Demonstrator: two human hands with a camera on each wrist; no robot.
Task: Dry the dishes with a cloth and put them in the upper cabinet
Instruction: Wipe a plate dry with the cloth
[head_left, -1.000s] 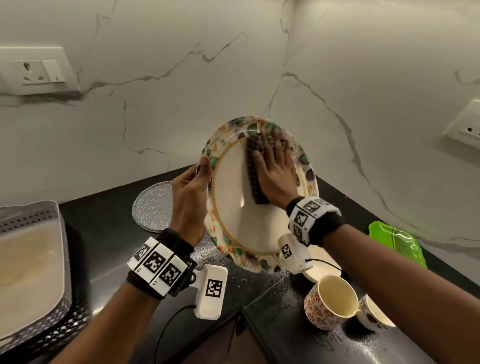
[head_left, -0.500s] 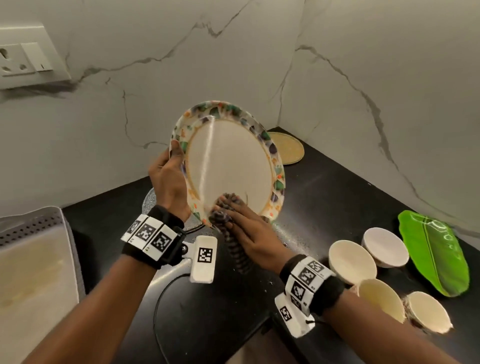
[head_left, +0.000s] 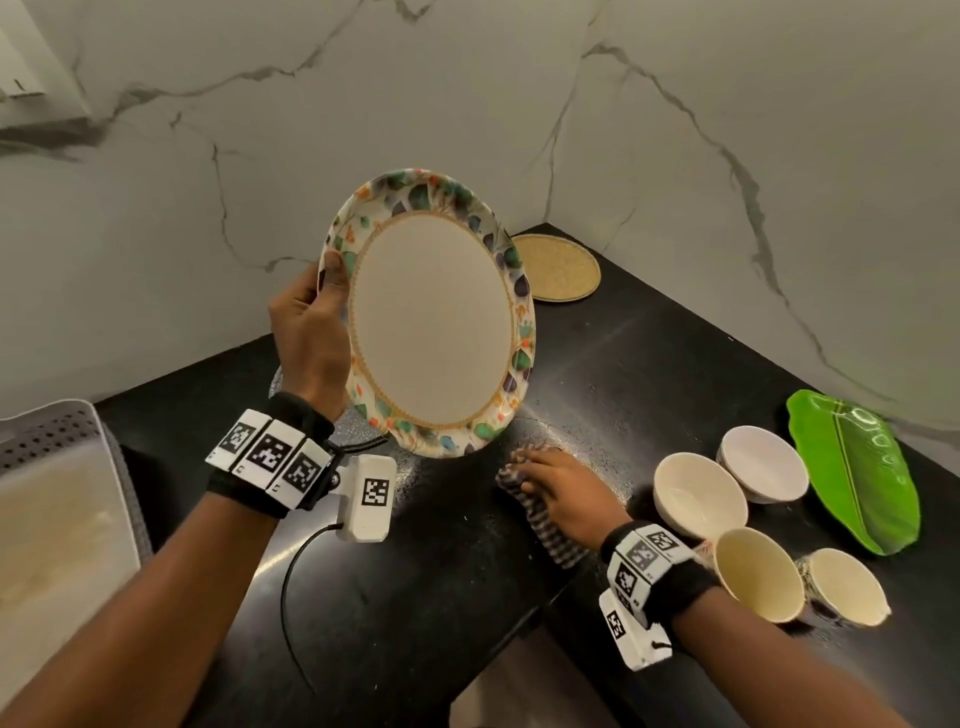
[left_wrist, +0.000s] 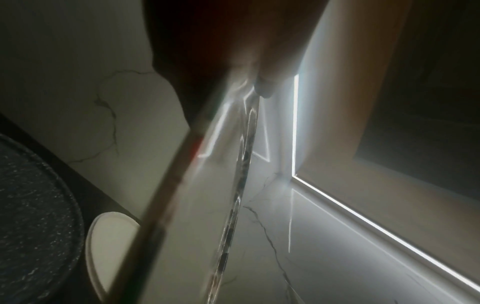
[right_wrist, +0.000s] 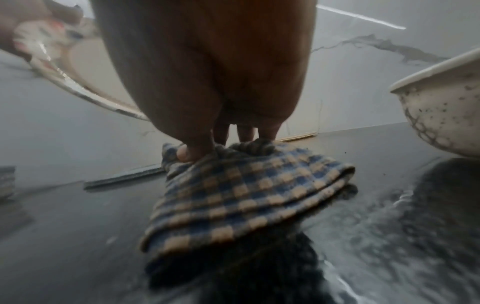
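My left hand holds a floral-rimmed plate upright above the black counter, thumb on the front of its left rim. In the left wrist view the plate runs edge-on and blurred past my left hand. Below the plate, my right hand lies on a blue and tan checked cloth that rests on the counter. The right wrist view shows the thumb and fingertips pinching the far end of the folded cloth. The plate's back is hidden.
Two cream bowls and two cups stand at the right, beside a green leaf-shaped plate. A gold round mat lies in the corner. A perforated tray sits at the left. Water droplets glisten near the cloth.
My right hand has come off the plate and moved down to the counter with the cloth. The left hand has lifted the plate higher, its face bare.
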